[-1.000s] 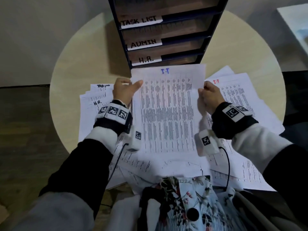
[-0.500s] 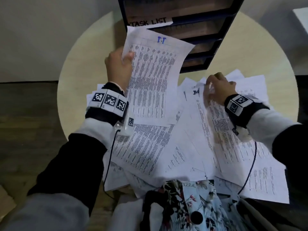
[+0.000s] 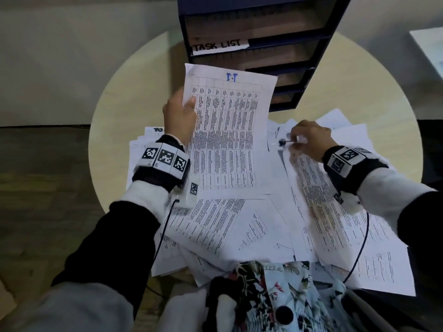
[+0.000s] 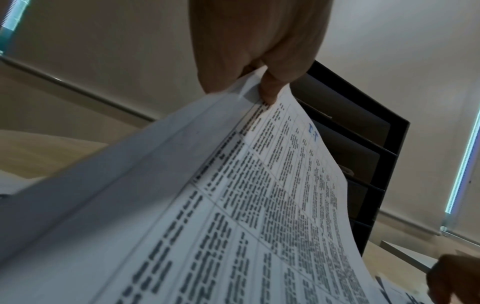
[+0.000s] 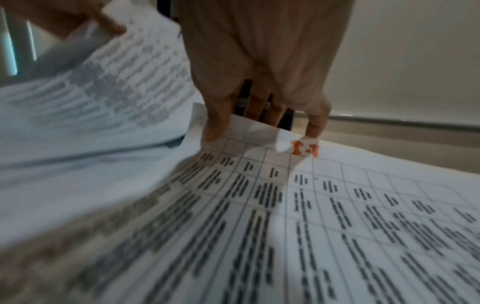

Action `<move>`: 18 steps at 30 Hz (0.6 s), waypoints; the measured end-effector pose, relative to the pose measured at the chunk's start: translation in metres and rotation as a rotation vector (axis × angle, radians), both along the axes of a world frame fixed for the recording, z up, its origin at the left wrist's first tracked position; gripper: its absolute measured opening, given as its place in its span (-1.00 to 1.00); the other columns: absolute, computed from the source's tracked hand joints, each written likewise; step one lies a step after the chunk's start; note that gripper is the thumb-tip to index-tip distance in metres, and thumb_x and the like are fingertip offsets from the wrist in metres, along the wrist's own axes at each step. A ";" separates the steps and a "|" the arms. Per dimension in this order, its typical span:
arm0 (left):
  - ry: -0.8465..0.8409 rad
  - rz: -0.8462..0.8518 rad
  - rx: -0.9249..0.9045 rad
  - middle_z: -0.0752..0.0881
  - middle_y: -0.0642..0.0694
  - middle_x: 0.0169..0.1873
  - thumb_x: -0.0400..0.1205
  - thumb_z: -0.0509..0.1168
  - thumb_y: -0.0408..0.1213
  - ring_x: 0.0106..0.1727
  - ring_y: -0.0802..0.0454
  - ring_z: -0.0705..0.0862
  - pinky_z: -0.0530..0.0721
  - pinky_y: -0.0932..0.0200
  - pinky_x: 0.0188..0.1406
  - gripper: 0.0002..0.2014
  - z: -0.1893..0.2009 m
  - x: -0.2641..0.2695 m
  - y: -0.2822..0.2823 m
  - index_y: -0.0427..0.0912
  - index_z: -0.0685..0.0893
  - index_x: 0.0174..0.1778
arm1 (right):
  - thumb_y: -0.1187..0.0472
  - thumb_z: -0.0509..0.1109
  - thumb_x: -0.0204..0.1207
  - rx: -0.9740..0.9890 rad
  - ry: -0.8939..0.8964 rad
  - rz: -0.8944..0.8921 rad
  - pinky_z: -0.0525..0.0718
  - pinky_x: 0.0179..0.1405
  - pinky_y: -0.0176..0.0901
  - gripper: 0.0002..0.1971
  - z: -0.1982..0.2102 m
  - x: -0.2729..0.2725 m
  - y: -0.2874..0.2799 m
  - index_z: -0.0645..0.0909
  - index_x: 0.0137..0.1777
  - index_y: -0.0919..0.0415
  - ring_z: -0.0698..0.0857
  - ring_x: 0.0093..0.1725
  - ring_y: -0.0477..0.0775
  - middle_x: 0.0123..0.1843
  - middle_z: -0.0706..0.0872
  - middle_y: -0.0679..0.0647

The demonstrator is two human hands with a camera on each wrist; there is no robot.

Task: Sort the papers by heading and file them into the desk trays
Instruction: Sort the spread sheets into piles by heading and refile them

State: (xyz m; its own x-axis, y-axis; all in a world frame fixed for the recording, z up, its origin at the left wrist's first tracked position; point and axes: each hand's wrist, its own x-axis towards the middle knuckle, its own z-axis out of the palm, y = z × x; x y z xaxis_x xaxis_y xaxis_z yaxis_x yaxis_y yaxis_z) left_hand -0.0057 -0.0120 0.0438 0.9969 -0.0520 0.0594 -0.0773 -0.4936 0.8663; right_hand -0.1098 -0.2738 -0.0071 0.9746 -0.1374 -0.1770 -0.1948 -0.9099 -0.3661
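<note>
My left hand [image 3: 181,113] pinches the left edge of a printed sheet headed "I.T" in blue [image 3: 227,137], holding it up in front of the dark stacked desk trays [image 3: 309,27]; the thumb [image 4: 270,90] lies on top of a thin stack of sheets. My right hand [image 3: 309,140] grips the top edge of another table sheet [image 3: 318,200] on the pile, fingertips [image 5: 215,129] curling its upper corner beside an orange "I.T" heading [image 5: 305,149]. One tray label reads "TASK LIST" [image 3: 219,45]; the lower labels are hidden by the raised sheet.
Loose printed sheets [image 3: 215,226] cover the near half of the round pale table [image 3: 134,97]. A sheet headed "TASK" [image 3: 157,130] pokes out at the left. A white object [image 3: 429,46] sits at the far right. Floral clothing [image 3: 275,291] is at the near edge.
Both hands held the blue "I.T" sheet flat; the right hand let go and moved right onto the pile. The left hand lifted its sheet toward the trays.
</note>
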 end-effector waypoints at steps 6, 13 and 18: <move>0.085 -0.104 -0.090 0.64 -0.01 0.03 0.72 0.09 -0.39 0.02 0.14 0.60 0.55 0.59 -0.24 -0.70 0.006 -0.018 -0.010 -0.30 0.56 0.33 | 0.26 0.42 0.49 0.157 -0.212 0.168 0.46 0.35 0.19 -0.83 0.054 0.026 0.040 0.72 0.03 0.29 0.69 0.15 0.23 0.03 0.78 0.19; 0.164 -0.245 -0.289 0.72 -0.22 0.10 0.67 0.06 -0.08 0.14 -0.17 0.69 0.62 -0.24 0.23 -0.67 0.005 -0.045 -0.025 -0.13 0.63 0.17 | 0.18 0.41 0.51 0.290 -0.453 0.053 0.43 0.26 -0.09 -0.79 0.082 0.054 0.079 0.67 -0.08 0.37 0.51 0.29 0.17 0.29 0.57 0.24; 0.204 -0.300 -0.298 0.71 -0.10 0.00 0.62 0.23 -0.09 0.01 -0.02 0.66 0.61 -0.05 0.13 -0.77 0.005 -0.057 -0.038 -0.07 0.63 0.14 | 0.22 0.38 0.51 0.350 -0.453 -0.005 0.48 -0.07 -0.14 -0.79 0.089 0.049 0.091 0.60 -0.12 0.42 0.65 -0.02 0.19 -0.09 0.71 0.28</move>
State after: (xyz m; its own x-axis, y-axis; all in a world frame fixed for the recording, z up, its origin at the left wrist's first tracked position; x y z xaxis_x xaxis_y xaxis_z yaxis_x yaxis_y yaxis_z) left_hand -0.0627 -0.0501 0.0488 0.9334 -0.3498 -0.0797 0.0076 -0.2029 0.9792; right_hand -0.0607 -0.1825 0.0821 0.9632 -0.1503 0.2227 0.0481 -0.7189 -0.6935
